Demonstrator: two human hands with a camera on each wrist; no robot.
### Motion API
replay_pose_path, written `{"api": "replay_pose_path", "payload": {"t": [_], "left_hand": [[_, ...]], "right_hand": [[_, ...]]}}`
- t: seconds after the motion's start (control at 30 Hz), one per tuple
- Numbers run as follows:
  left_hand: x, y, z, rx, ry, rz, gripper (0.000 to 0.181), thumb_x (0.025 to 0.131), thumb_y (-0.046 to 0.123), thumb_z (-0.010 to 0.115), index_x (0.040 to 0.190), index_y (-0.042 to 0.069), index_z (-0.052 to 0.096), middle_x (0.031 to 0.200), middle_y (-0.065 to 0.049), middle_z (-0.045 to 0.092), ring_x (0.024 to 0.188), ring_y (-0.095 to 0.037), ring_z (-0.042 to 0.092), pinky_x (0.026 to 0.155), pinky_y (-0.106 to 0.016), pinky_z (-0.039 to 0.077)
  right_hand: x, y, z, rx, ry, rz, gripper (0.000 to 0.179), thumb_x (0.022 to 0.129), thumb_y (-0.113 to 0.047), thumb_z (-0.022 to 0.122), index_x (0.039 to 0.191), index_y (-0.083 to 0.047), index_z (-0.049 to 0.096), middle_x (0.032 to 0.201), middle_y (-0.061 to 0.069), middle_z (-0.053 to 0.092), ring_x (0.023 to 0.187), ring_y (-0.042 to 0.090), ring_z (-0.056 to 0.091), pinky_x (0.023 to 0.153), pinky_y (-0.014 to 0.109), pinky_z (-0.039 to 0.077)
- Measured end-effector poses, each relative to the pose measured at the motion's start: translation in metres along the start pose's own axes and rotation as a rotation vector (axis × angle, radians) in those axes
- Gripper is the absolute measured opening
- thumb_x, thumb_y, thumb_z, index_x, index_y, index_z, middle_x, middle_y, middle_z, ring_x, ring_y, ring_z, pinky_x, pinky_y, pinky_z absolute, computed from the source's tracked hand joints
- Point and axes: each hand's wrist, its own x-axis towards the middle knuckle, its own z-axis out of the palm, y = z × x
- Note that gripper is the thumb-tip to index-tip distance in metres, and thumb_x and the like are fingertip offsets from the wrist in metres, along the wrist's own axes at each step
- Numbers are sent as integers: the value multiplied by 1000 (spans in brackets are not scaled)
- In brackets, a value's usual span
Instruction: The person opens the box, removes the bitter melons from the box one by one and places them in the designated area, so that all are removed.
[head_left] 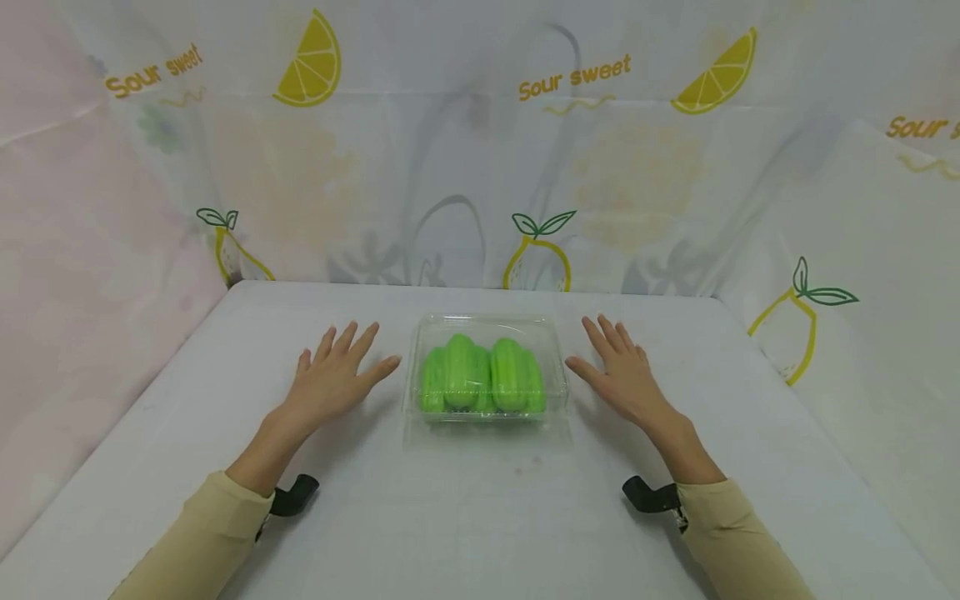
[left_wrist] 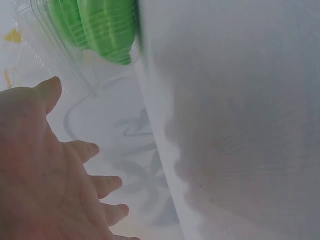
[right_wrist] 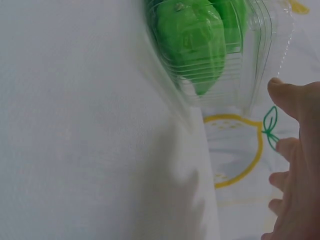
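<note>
Backdrop [head_left: 450, 125] reading "Sour sweet", clear box [head_left: 486, 324], green contents [head_left: 461, 372]

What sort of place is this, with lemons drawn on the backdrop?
Perhaps a small staged tabletop set-up: a white table, a lemon-print backdrop close behind it, and a clear box of green objects near its middle.

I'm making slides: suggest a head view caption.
Left hand and right hand, both spread, flank a clear box of green objects on a white table.
</note>
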Motion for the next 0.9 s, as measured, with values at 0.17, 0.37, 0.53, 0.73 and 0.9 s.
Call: {"api": "replay_pose_path", "payload": {"t": [0.17,0.37,0.53,0.73,0.9], "left_hand": [[-2,6,-1,-35,-23,10,91,92,78,33,160,21,13,166,-20,9,152,-49,-1,112,-77,2],[-3,8,2,-69,-41,17,92,92,78,36,160,21,14,166,-20,11,152,-48,1,113,-76,3],[-2,8,4,-68,-37,22,91,92,78,37,160,22,14,166,-19,12,152,-48,2,113,-76,4],[-1,7,6,-79,-30,28,91,92,77,38,160,22,16,166,-19,13,152,-48,3,113,-76,5],[2,6,9,-103,-36,48,88,93,74,39,160,21,19,165,-20,16,151,-50,6,112,-77,8]], "right_hand": [[-1,-4,1,35,-19,-11,75,101,-49,48,160,-15,17,167,18,11,153,46,4,116,73,8],[0,-7,1,59,-25,-18,74,101,-45,50,160,-13,18,166,18,12,153,46,5,115,74,8],[-1,-9,0,100,-36,-31,74,100,-41,52,159,-11,20,165,22,14,151,49,6,116,73,9],[0,-7,2,174,-78,-22,72,101,-39,51,159,-10,19,165,23,13,152,48,5,118,70,10],[0,-7,4,269,-106,-18,69,102,-34,51,158,-8,21,165,21,16,153,44,7,121,65,10]]}}
